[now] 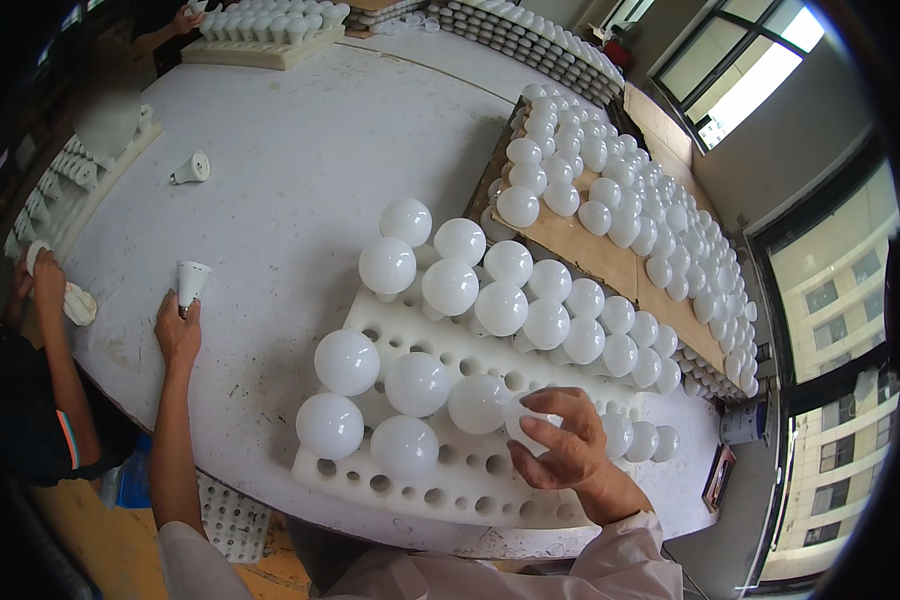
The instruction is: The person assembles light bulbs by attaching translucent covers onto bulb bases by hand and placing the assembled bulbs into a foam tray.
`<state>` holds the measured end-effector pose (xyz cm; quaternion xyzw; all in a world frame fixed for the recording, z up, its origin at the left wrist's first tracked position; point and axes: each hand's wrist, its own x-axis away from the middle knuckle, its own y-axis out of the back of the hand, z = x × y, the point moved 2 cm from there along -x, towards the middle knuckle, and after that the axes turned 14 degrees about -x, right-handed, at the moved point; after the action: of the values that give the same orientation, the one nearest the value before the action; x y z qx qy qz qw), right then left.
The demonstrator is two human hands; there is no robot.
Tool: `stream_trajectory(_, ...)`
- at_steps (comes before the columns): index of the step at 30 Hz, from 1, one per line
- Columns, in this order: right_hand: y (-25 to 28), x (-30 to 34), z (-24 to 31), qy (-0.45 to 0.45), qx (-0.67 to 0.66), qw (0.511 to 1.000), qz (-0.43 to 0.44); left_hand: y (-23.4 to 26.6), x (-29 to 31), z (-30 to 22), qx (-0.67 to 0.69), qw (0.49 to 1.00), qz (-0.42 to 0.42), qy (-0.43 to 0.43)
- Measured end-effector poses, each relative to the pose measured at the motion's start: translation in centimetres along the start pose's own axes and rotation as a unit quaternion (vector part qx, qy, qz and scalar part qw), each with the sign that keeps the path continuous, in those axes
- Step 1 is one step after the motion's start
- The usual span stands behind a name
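**Head cam: wide fisheye, looking down over the white table (300,150)**

Worn on the head, left one of a side-by-side pair. Faces down and forward. Near range: left hand (178,332) and right hand (570,450) both in frame, forearms (175,450) up from the lower edge. Table's far end sits up top, window (835,275) leans at right. Straight edges bow, corners go dark.
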<state>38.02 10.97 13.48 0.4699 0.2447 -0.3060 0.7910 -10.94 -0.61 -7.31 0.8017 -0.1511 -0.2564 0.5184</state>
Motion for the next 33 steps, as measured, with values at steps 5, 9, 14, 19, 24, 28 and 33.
stream_trajectory(5,3.0,-6.6,-7.0,-0.084,0.110,0.985,0.106,3.8,10.7,1.0,0.046,0.994,0.039,-0.092)
stream_trajectory(9,4.4,-8.7,-17.7,-0.187,0.214,0.948,0.140,6.5,16.5,0.6,0.066,0.990,0.085,-0.090)
stream_trajectory(14,3.9,-9.3,-24.1,-0.336,0.241,0.899,0.146,8.1,18.7,-2.2,0.093,0.987,0.096,-0.092)
stream_trajectory(19,3.8,-10.4,-23.4,-0.373,0.205,0.900,0.097,6.8,19.4,-3.4,0.059,0.980,0.094,-0.164)
stream_trajectory(24,7.4,-7.6,-17.4,-0.354,-0.349,0.857,-0.139,8.6,20.4,-2.9,0.206,0.974,0.096,-0.017)
stream_trajectory(28,7.9,-4.7,-9.2,-0.283,-0.473,0.830,-0.084,9.2,22.8,-1.5,0.429,0.897,0.084,0.065)
stream_trajectory(33,7.2,-1.5,-4.1,-0.311,-0.466,0.826,-0.063,14.7,24.9,-5.8,0.468,0.873,0.135,-0.024)
